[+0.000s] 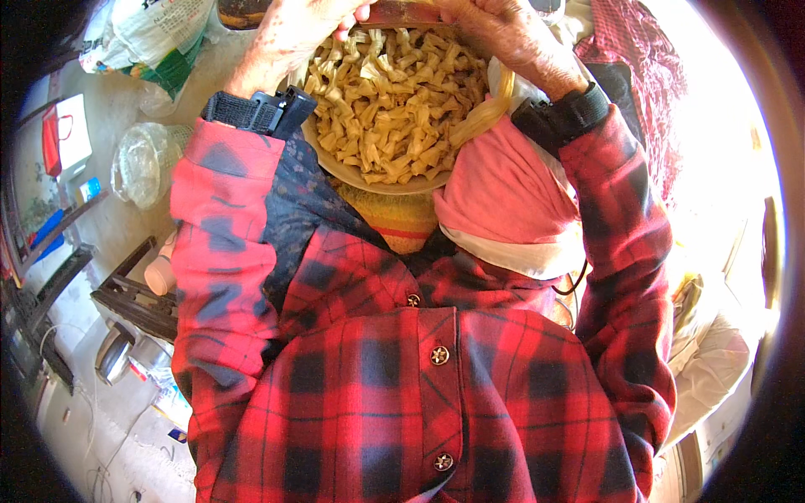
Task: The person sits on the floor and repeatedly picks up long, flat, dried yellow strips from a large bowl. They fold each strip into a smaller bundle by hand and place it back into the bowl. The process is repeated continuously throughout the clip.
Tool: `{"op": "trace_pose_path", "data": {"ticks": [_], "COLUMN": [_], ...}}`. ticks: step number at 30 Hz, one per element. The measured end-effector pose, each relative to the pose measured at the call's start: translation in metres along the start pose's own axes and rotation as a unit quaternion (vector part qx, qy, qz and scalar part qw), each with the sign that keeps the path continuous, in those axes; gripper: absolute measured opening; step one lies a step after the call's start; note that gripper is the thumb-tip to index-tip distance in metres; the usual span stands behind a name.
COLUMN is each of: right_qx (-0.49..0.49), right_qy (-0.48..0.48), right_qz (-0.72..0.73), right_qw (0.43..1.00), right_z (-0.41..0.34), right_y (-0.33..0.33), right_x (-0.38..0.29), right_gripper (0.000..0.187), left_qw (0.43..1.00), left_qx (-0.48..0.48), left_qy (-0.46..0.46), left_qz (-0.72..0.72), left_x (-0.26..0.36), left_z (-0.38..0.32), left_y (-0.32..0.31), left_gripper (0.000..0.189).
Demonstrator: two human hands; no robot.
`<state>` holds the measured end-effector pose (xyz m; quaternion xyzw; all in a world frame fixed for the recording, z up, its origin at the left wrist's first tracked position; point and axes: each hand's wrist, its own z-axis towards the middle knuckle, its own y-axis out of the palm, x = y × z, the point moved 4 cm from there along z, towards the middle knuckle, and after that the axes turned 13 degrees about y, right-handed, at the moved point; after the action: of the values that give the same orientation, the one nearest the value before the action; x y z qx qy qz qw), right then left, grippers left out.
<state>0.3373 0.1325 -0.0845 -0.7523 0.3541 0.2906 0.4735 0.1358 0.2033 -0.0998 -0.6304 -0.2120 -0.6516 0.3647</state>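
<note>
A round basin (377, 183) sits at my lap, filled with many short, knotted pieces of pale yellow dried strip (390, 113), perhaps plant husk. My left hand (295, 34) is over its far left rim, the fingertips cut by the picture's top edge. Opposite it, my right hand (497, 31) reaches over the far right rim, its fingers also partly out of view. A reddish-brown surface (402, 11) shows between the hands. A longer bundle of yellow strands (484, 119) hangs over the basin's right rim, below my right hand. What either hand grips is hidden.
Pink cloth (509, 182) covers my lap beside the basin, over a yellow-orange textile (390, 214). To the left are a printed sack (151, 38), a clear plastic bag (148, 163), a dark wooden stool (135, 295) with a pink bottle (160, 273), and a metal kettle (115, 355).
</note>
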Motion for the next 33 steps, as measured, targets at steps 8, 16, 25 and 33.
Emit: {"op": "trace_pose_path", "data": {"ticks": [8, 16, 25, 33], "right_qx": [0.130, 0.053, -0.077, -0.130], "right_qy": [-0.157, -0.076, -0.183, -0.191], "right_qz": [-0.079, -0.051, 0.115, 0.091], "right_qw": [0.976, 0.994, 0.973, 0.969], "right_z": [-0.041, -0.103, -0.150, -0.161], "right_y": [0.000, 0.022, 0.093, 0.107], "right_x": [0.006, -0.019, -0.026, -0.042], "right_gripper": [0.033, 0.042, 0.019, 0.019], "left_qw": [0.991, 0.953, 0.990, 0.984], "left_qx": [-0.060, -0.026, -0.062, -0.062], "left_qy": [-0.032, 0.110, 0.093, 0.114], "left_qz": [0.119, 0.281, 0.088, 0.123], "left_x": [0.013, 0.053, 0.098, 0.109], "left_z": [-0.038, -0.091, -0.159, -0.182], "left_y": [-0.003, 0.026, 0.080, 0.059], "left_gripper": [0.028, 0.040, 0.014, 0.015]}}
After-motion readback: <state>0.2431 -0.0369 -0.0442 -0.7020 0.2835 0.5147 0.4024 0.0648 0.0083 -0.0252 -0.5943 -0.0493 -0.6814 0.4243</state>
